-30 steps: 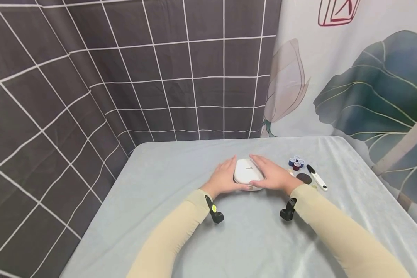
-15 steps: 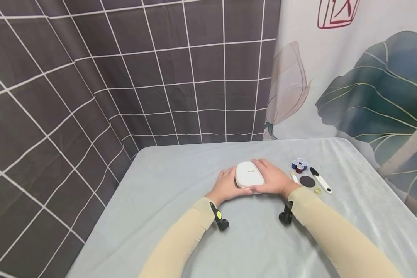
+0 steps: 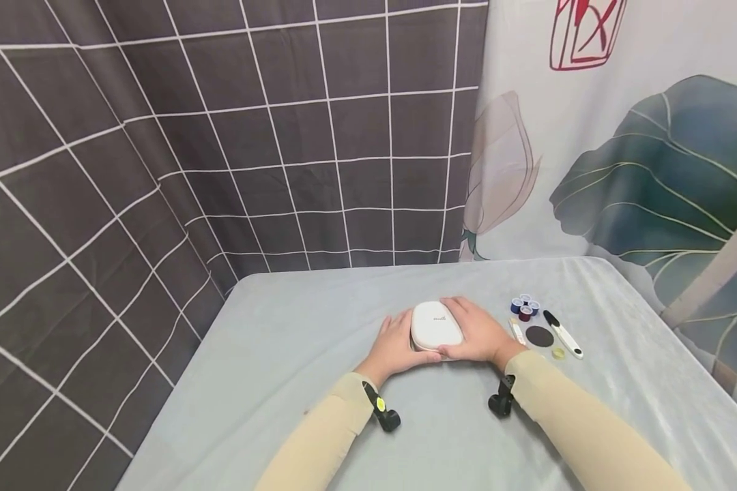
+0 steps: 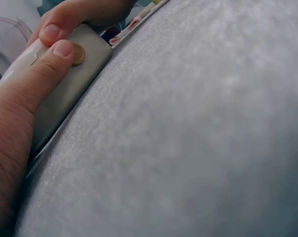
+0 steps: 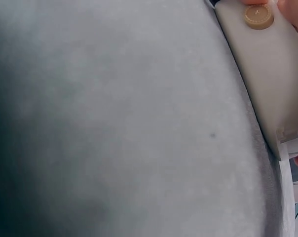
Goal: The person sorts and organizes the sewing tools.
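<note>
A white rounded case [image 3: 435,326], with small lettering on its lid, rests on the pale blue cloth between both hands. On its front wall is a gold round button [image 4: 79,55], near the thumb tips. The left hand [image 3: 395,349] grips the case's left side, its thumb bent across the front. From the other side the right hand [image 3: 475,334] holds it, fingers along the far right edge and thumb at the front corner. In the left wrist view the two thumb tips lie close together by the button. The case's lid looks closed.
Right of the hands lie several thread spools [image 3: 525,307], a dark round disc [image 3: 539,336], a white-handled tool with a black tip [image 3: 563,334], a small yellowish ring [image 3: 558,352] and a small white strip [image 3: 517,331]. Curtains hang behind the table.
The right thumb has come down from the lid's edge to the front, beside the left thumb. The small items on the right show more fully. The head view has shifted slightly.
</note>
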A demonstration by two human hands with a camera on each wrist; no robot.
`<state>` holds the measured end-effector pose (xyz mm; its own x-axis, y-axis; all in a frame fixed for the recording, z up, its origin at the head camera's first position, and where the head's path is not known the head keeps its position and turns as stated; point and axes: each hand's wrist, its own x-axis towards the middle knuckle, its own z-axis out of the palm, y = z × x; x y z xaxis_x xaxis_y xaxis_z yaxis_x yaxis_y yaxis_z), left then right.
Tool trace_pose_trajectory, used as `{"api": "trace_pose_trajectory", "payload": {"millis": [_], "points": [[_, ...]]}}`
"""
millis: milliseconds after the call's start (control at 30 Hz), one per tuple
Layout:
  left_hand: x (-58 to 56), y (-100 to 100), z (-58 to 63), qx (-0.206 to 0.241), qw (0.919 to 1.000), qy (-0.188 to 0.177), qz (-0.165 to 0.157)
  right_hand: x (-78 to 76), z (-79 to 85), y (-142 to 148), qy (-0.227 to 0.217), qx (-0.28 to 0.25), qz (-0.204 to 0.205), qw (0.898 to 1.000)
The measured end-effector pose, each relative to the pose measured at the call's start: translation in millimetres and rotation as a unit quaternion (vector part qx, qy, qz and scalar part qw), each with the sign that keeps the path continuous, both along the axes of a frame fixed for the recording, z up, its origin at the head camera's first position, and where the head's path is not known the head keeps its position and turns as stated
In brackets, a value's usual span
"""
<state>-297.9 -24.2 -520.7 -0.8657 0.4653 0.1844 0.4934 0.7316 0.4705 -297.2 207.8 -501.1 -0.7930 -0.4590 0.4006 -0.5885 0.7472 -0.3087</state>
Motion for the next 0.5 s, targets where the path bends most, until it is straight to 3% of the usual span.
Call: {"api": "trace_pose_trajectory", "payload": {"millis": [500], "points": [[3.5, -0.5, -1.9, -0.017, 0.9997, 0.018, -0.001, -0.4, -2.1, -1.6, 0.004, -0.004, 0.004, 1.000]]}}
